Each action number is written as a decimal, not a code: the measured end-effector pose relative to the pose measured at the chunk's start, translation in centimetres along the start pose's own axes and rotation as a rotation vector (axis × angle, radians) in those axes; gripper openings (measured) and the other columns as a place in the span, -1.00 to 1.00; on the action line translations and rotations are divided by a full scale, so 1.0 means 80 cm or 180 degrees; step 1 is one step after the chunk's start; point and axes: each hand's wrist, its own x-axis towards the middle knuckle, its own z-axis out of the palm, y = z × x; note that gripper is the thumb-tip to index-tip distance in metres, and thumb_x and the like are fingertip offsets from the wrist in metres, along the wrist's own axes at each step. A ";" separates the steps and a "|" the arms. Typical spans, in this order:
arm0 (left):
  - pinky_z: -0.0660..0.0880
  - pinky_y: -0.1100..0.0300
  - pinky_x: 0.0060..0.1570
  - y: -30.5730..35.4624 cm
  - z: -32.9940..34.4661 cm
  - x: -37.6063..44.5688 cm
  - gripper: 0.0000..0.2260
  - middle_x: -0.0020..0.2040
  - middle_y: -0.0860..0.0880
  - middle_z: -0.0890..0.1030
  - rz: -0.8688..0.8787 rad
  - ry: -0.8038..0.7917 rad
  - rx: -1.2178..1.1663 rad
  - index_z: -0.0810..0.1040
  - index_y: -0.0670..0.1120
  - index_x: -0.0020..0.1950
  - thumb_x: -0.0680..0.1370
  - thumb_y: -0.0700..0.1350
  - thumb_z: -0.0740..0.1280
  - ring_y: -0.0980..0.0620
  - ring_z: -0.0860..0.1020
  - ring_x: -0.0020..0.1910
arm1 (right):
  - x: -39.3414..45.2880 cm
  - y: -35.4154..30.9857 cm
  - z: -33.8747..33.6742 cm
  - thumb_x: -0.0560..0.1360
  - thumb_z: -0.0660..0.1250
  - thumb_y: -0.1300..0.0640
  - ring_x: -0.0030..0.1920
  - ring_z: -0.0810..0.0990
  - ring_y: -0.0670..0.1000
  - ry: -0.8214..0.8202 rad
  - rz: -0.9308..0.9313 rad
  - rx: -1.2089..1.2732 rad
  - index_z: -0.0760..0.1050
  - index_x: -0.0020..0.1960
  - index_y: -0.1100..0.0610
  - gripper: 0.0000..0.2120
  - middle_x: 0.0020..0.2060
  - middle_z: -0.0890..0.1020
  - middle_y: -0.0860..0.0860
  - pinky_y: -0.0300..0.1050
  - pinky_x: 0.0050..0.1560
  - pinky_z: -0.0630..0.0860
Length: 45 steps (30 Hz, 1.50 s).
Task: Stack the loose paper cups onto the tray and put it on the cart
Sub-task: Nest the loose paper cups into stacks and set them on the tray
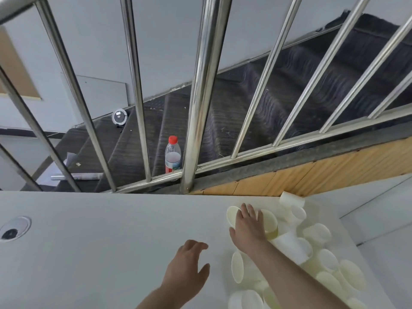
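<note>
A plastic bottle (172, 154) with a red cap stood behind the steel railing (201, 94), on the dark stairs (256, 103).

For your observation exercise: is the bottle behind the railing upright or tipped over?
Upright. The bottle stands on its base on a stair step behind the railing, with its red cap at the top.

Loose paper cups (312, 246) lay scattered on the right part of the table (100, 241). The right hand (247, 226) rested over two cups at the pile's far left edge; the left hand (187, 268) hovered to its left. A cable grommet (15, 228) sat at the table's left. Behind the table stood a railing (200, 97), with a bottle (172, 155) on the stairs (256, 103) beyond.
</note>
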 end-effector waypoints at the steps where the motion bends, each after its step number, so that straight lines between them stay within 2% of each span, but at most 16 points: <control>1: 0.41 0.30 0.18 -0.001 0.000 0.000 -0.60 0.32 0.21 0.33 -0.0024 0.0021 0.0018 0.31 0.13 0.39 0.56 0.06 0.23 0.22 0.33 0.32 | -0.004 0.000 -0.004 0.63 0.07 -0.09 0.56 -0.02 0.12 0.0113 -0.0062 0.0050 0.06 0.56 0.18 -0.41 0.57 0.03 0.09 0.17 0.52 -0.10; 3: 0.41 0.30 0.19 -0.001 -0.002 0.001 -0.56 0.34 0.19 0.31 -0.0072 0.0060 0.0063 0.27 0.12 0.42 0.55 0.07 0.25 0.19 0.33 0.33 | -0.012 -0.003 -0.011 0.63 0.10 -0.06 0.54 0.10 0.06 0.0332 -0.0252 0.0305 0.10 0.54 0.17 -0.43 0.56 0.10 0.06 0.10 0.54 -0.07; 5: 0.42 0.28 0.20 0.003 -0.005 0.002 -0.47 0.38 0.17 0.28 -0.0133 0.0093 0.0089 0.21 0.10 0.46 0.53 0.08 0.29 0.17 0.33 0.34 | -0.027 -0.008 -0.016 0.61 0.15 0.00 0.51 0.17 0.02 0.0369 -0.0428 0.0928 0.15 0.54 0.15 -0.46 0.55 0.16 0.02 -0.02 0.53 0.04; 8: 0.44 0.26 0.17 0.004 -0.010 0.007 -0.32 0.43 0.14 0.20 -0.0253 0.0176 0.0111 0.08 0.06 0.51 0.48 0.10 0.35 0.13 0.29 0.38 | -0.053 -0.020 -0.022 0.57 0.23 0.10 0.49 0.24 -0.02 0.0150 -0.0611 0.1859 0.22 0.53 0.13 -0.46 0.52 0.25 -0.02 -0.18 0.46 0.17; 12: 0.45 0.23 0.16 -0.004 -0.014 0.009 -0.19 0.45 0.15 0.17 -0.0267 0.0277 0.0085 0.01 0.05 0.54 0.43 0.06 0.41 0.12 0.25 0.41 | -0.082 -0.035 -0.017 0.53 0.25 0.21 0.41 0.37 -0.05 -0.0158 -0.0898 0.2304 0.31 0.49 0.11 -0.48 0.46 0.36 -0.05 -0.29 0.38 0.26; 16: 0.46 0.26 0.08 -0.010 -0.012 0.005 -0.30 0.39 0.19 0.31 -0.0203 0.0301 0.0075 0.14 0.09 0.49 0.42 0.02 0.41 0.14 0.32 0.37 | -0.095 -0.045 -0.010 0.49 0.17 0.30 0.36 0.42 -0.07 -0.0309 -0.1055 0.2496 0.36 0.46 0.09 -0.47 0.40 0.43 -0.07 -0.27 0.36 0.33; 19: 0.47 0.25 -0.05 -0.017 -0.009 -0.001 -0.41 0.29 0.21 0.39 -0.0286 0.0313 0.0061 0.25 0.11 0.37 0.39 -0.03 0.40 0.13 0.40 0.27 | -0.099 -0.040 -0.007 0.47 0.15 0.30 0.20 0.49 -0.14 -0.0289 -0.0987 0.2617 0.41 0.39 0.02 -0.49 0.30 0.49 -0.11 -0.30 0.20 0.43; 21: 0.45 0.25 -0.10 -0.024 -0.010 -0.005 -0.40 0.28 0.20 0.37 -0.0413 0.0269 0.0075 0.24 0.11 0.37 0.38 -0.02 0.41 0.11 0.41 0.25 | -0.095 -0.027 -0.007 0.48 0.18 0.27 0.13 0.49 -0.17 0.0008 -0.0868 0.2483 0.45 0.31 -0.01 -0.56 0.26 0.50 -0.13 -0.29 0.12 0.45; 24: 0.49 0.23 -0.07 -0.038 -0.011 -0.013 -0.36 0.31 0.13 0.31 -0.0591 0.0211 0.0055 0.21 0.10 0.40 0.39 -0.01 0.42 0.07 0.42 0.24 | -0.079 0.005 -0.009 0.53 0.24 0.19 0.24 0.44 -0.09 0.0417 -0.0661 0.1611 0.41 0.35 0.01 -0.61 0.30 0.41 -0.12 -0.23 0.14 0.42; 29: 0.50 0.21 -0.01 -0.049 -0.010 -0.019 -0.35 0.34 0.10 0.29 -0.0656 0.0171 0.0058 0.18 0.08 0.43 0.42 0.02 0.41 0.05 0.40 0.26 | -0.056 0.034 -0.003 0.52 0.20 0.28 0.25 0.44 0.05 -0.0066 -0.0316 0.0580 0.40 0.33 0.05 -0.61 0.30 0.32 0.02 -0.09 0.05 0.46; 34: 0.48 0.23 0.00 -0.048 -0.009 -0.016 -0.35 0.35 0.12 0.27 -0.0697 0.0157 0.0056 0.16 0.10 0.44 0.43 0.03 0.39 0.08 0.37 0.28 | -0.042 0.033 0.009 0.50 0.17 0.34 0.24 0.44 0.05 -0.0057 -0.0394 0.0361 0.42 0.31 0.09 -0.59 0.26 0.36 0.03 -0.10 -0.02 0.42; 39: 0.49 0.22 0.00 -0.048 -0.008 -0.014 -0.34 0.35 0.12 0.28 -0.0721 0.0163 0.0063 0.16 0.10 0.44 0.42 0.02 0.40 0.08 0.38 0.28 | -0.040 0.032 0.009 0.52 0.18 0.33 0.16 0.47 0.05 -0.0056 -0.0402 0.0108 0.46 0.18 0.12 -0.72 0.18 0.41 0.03 -0.13 -0.15 0.28; 43: 0.49 0.22 -0.01 -0.049 -0.008 -0.014 -0.34 0.35 0.12 0.29 -0.0729 0.0175 0.0087 0.15 0.10 0.44 0.43 0.03 0.40 0.08 0.38 0.28 | -0.043 0.034 0.002 0.54 0.21 0.25 0.13 0.49 0.03 0.0106 -0.0395 0.0211 0.50 0.12 0.12 -0.81 0.17 0.43 0.01 -0.18 -0.27 0.27; 45: 0.49 0.22 -0.01 -0.048 -0.008 -0.014 -0.33 0.35 0.11 0.29 -0.0732 0.0186 0.0083 0.15 0.10 0.45 0.42 0.03 0.40 0.07 0.38 0.28 | -0.044 0.031 -0.002 0.57 0.25 0.13 0.11 0.50 0.01 0.0297 -0.0419 0.0451 0.53 0.11 0.11 -0.84 0.20 0.42 -0.03 -0.18 -0.21 0.34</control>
